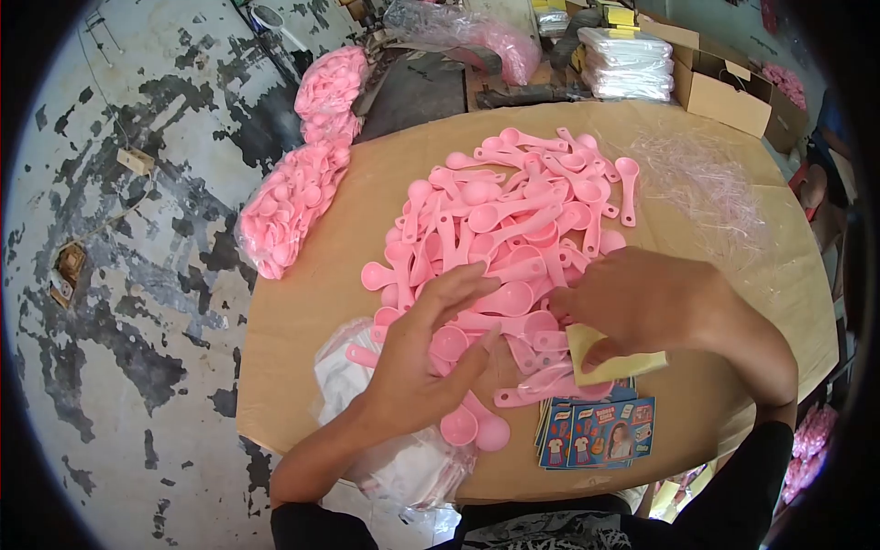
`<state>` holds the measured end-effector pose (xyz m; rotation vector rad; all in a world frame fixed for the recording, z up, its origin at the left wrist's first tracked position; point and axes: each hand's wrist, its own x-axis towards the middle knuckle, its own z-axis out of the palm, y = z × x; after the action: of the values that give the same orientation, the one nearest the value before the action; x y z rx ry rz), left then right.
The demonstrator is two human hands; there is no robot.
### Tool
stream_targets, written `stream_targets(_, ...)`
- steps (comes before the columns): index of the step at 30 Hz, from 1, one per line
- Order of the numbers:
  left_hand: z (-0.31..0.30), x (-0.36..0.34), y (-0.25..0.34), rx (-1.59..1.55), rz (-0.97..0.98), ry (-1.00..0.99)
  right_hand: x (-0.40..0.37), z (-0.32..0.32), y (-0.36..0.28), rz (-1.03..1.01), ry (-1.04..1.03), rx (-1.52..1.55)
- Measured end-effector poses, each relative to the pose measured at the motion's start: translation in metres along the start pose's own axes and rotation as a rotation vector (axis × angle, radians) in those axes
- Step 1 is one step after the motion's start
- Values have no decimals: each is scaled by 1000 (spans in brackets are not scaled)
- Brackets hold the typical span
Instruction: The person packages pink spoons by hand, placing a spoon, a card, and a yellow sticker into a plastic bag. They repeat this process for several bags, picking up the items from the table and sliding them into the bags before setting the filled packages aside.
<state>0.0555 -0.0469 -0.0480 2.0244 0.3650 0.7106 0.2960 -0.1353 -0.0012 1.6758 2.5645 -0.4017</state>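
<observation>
Pink plastic measuring spoons (513, 215) lie in a big heap on the brown-paper-covered table (302, 339). At the heap's near left edge is my left hand (431, 353), its fingers and thumb spread apart over the spoons. My right hand (642, 302) reaches in from the right, with a yellow piece (619, 368) held under its thumb and its fingertips at the spoons. Below it, spoons in clear plastic (555, 380) lie beside a stack of blue printed cards (600, 435). Clear and white plastic bags (417, 467) lie under and beside my left forearm.
Bags of pink spoons (298, 197) rest on the table's left edge. Thin clear strands (715, 192) lie at the right. Behind stand a stack of white packets (628, 64) and an open cardboard box (729, 92). Part of another person (816, 188) shows at the far right.
</observation>
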Motion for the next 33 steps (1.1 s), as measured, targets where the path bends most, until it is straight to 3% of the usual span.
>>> stream_targets(1, -2, 0, 0, -26, -38, 7, 6, 4, 5, -103, 84, -55)
stream_targets(4, -5, 1, -5, -157, -51, 84, 14, -35, 1, 65, -45, 280)
stream_targets(8, -9, 5, -7, -561, -58, 103, 17, -46, -4, 15, 322, 582)
stream_targets(10, -4, 2, -14, -745, -64, 20, 29, -28, -7, -6, 347, 547)
stream_targets(13, -9, 2, -5, -428, -313, 43, 38, -14, -17, 38, 362, 535)
stream_targets(16, -18, 5, -1, -528, -474, -72, 39, -16, -12, 3, 598, 634)
stream_targets(19, 1, 4, -5, -622, -250, 10, 35, -24, -18, 63, 484, 676)
stream_targets(20, 0, 3, -4, -576, -313, 19, 35, -23, -18, 83, 438, 682)
stream_targets(23, -5, -1, -1, -448, -433, 62, 53, 1, -13, -139, 937, 206)
stream_targets(26, 2, -1, -1, -382, -369, 96, 51, -2, -10, -272, 952, -179)
stream_targets(33, 6, -1, -7, -208, -257, -3, 62, 12, -17, -308, 961, -221)
